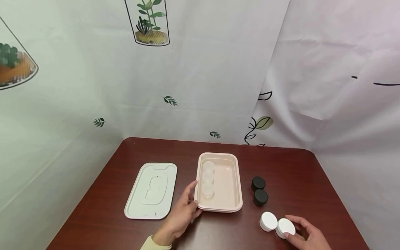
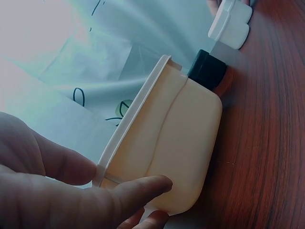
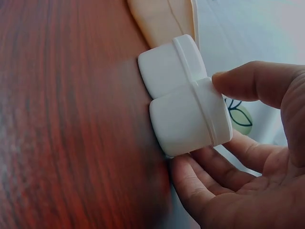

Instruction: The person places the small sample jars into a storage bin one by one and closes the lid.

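Note:
A beige rectangular container (image 1: 226,185) stands in the middle of the table. My left hand (image 1: 182,214) holds it at the near left corner, with thumb and fingers about the rim and side wall (image 2: 183,138). Along its left inner side sit small translucent round jars (image 1: 207,190) in a row. At the near right, my right hand (image 1: 307,233) grips a white lidded jar (image 3: 186,121) between thumb and fingers. Touching that jar is a second white jar (image 1: 268,221), just to its left. Both white jars appear upright on the table.
Two black round jars (image 1: 259,197) stand close together, right of the container. A pale rectangular lid (image 1: 151,191) lies flat on the left of the dark red table (image 1: 250,239). A printed white cloth (image 1: 212,76) hangs behind and around the table.

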A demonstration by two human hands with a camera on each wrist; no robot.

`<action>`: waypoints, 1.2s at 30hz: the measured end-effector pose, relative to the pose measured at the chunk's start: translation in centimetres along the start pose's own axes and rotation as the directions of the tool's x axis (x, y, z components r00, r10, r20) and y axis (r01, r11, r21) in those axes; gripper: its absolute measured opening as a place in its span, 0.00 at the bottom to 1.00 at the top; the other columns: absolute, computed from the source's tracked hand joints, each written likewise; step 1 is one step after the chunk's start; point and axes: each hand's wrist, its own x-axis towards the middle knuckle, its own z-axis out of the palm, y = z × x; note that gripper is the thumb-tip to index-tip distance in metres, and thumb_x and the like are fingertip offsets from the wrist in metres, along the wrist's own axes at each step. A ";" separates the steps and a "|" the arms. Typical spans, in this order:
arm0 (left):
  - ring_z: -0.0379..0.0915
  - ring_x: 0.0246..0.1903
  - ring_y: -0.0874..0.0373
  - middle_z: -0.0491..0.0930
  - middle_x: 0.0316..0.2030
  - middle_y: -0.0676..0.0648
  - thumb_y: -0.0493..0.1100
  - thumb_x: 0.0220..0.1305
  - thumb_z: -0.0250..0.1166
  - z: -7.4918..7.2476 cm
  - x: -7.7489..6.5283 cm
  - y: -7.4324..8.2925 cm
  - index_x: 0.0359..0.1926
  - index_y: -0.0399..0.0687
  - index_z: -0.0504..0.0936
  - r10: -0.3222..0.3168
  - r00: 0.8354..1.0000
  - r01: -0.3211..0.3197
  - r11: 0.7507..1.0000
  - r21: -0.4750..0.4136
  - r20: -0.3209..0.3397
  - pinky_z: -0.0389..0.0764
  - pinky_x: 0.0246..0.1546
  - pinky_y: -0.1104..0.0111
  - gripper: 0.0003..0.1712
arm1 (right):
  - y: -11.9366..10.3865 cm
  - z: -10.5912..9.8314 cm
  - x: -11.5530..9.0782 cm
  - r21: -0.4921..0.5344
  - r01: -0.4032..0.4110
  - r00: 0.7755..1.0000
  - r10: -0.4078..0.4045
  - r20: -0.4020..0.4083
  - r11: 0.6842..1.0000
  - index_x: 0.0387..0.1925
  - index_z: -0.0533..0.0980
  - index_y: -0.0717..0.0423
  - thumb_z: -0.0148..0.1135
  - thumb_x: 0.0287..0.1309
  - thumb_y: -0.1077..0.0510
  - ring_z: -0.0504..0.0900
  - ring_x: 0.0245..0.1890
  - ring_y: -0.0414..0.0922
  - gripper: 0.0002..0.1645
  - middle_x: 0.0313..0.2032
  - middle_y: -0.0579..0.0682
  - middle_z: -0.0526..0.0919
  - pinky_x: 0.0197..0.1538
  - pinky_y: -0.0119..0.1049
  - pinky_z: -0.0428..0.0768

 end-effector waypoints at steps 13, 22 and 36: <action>0.73 0.64 0.42 0.61 0.68 0.25 0.30 0.76 0.45 -0.6 -0.4 -0.3 0.85 0.47 0.44 0.010 1.000 -0.010 1.000 -0.009 0.004 0.79 0.63 0.50 0.41 | -1.2 -0.3 -0.3 0.055 -0.015 0.999 0.017 -0.031 0.998 0.71 0.73 0.64 0.83 0.53 0.49 0.85 0.43 0.33 0.49 0.57 0.55 0.87 0.43 0.32 0.86; 0.71 0.64 0.40 0.62 0.68 0.26 0.30 0.76 0.45 -0.5 -0.4 0.2 0.85 0.47 0.44 0.003 1.000 -0.003 1.000 0.004 0.008 0.79 0.62 0.49 0.41 | -5.8 -2.4 0.1 -0.071 0.316 0.942 -0.322 -0.093 0.946 0.70 0.75 0.59 0.76 0.63 0.48 0.83 0.44 0.26 0.39 0.55 0.43 0.86 0.43 0.29 0.86; 0.72 0.63 0.42 0.64 0.67 0.27 0.29 0.75 0.46 -0.4 0.0 0.0 0.85 0.46 0.45 -0.006 1.000 0.006 1.000 -0.002 0.014 0.79 0.62 0.48 0.42 | -14.4 1.5 1.4 0.031 0.621 0.781 -0.621 0.065 0.783 0.61 0.80 0.60 0.76 0.62 0.58 0.88 0.45 0.36 0.27 0.51 0.56 0.88 0.44 0.30 0.86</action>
